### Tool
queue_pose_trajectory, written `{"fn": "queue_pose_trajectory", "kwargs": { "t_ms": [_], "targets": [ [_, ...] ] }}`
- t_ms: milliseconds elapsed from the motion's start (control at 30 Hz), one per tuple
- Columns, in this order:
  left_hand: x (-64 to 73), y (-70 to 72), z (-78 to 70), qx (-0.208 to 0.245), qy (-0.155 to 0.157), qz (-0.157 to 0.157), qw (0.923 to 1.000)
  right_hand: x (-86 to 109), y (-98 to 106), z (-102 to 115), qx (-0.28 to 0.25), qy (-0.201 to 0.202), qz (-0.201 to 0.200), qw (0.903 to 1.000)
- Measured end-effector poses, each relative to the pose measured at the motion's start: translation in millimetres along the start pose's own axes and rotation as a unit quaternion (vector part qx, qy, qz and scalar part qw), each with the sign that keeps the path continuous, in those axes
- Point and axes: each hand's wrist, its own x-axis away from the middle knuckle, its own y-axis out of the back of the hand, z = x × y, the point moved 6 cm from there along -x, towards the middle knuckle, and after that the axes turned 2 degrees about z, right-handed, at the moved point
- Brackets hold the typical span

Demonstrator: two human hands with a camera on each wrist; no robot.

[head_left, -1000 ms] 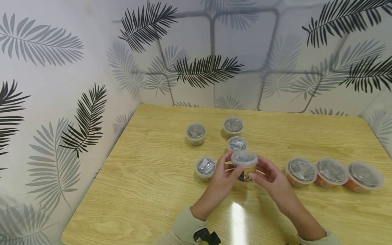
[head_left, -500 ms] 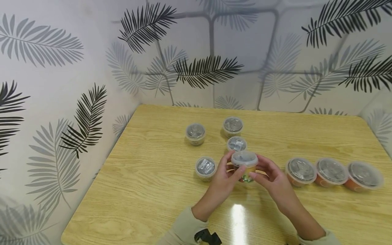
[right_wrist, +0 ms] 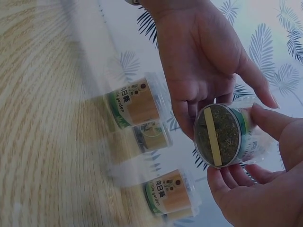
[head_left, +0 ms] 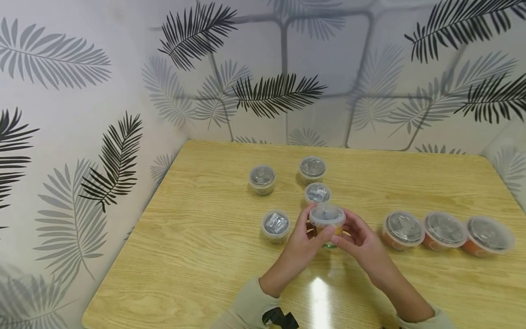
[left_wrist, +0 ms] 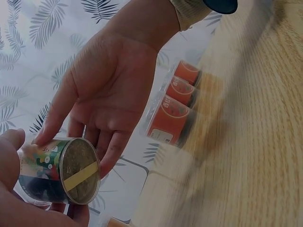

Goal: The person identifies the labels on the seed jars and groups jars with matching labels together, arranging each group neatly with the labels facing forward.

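Both hands hold a small lidded plastic cup [head_left: 327,216] upright above the table. My left hand [head_left: 300,246] grips its left side, the thumb across the front. My right hand [head_left: 370,251] grips the other side, the two thumbs nearly meeting. In the left wrist view, the cup [left_wrist: 40,165] shows a green, white and dark printed label. Its clear base, seen in the right wrist view, shows brownish, soil-like contents and a yellow strip [right_wrist: 212,137]. Just behind the held cup stands a smaller-looking lidded cup [head_left: 318,193], partly hidden.
Left of the hands is a lidded cup [head_left: 276,225]; farther back are two more, a left one [head_left: 262,178] and a right one [head_left: 312,167]. Three orange cups stand in a row at right: near [head_left: 404,228], middle [head_left: 445,230] and far [head_left: 489,235]. A patterned wall borders the wooden table [head_left: 197,256].
Between my fingers the cup has turned, so its dark and then flowered label side has given way to orange and green at the front. My thumbs have shifted slightly; the other cups stay put.
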Motion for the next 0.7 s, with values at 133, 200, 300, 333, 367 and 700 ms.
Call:
{"fn": "queue_pose_trajectory", "kwargs": {
  "t_ms": [133,200,300,333,367,700],
  "targets": [
    [-0.4,0.3,0.9,-0.005,0.001,-0.002,1.0,0.6,1,1,-0.002,0.006,-0.003,1.0],
    [0.8,0.3,-2.3,0.0,0.002,-0.002,1.0,1.1,2,2,-0.004,0.013,-0.005,0.9999],
    [4.1,-0.5,-14.8,0.01,-0.003,-0.001,0.9999,2.4,5,3,-0.005,0.018,-0.008,0.9998],
    [5.0,-0.8,-19.0,0.011,-0.008,-0.002,0.9999,2.7,6,4,-0.006,0.018,-0.009,0.9998],
    [5.8,-1.0,-23.2,0.012,-0.015,-0.003,0.9998,2.9,7,4,-0.006,0.02,-0.012,0.9997],
    [0.0,-2.0,-14.3,-0.004,-0.031,-0.009,0.9995,4.0,15,2,-0.019,0.041,-0.042,0.9981]
  ]
}}
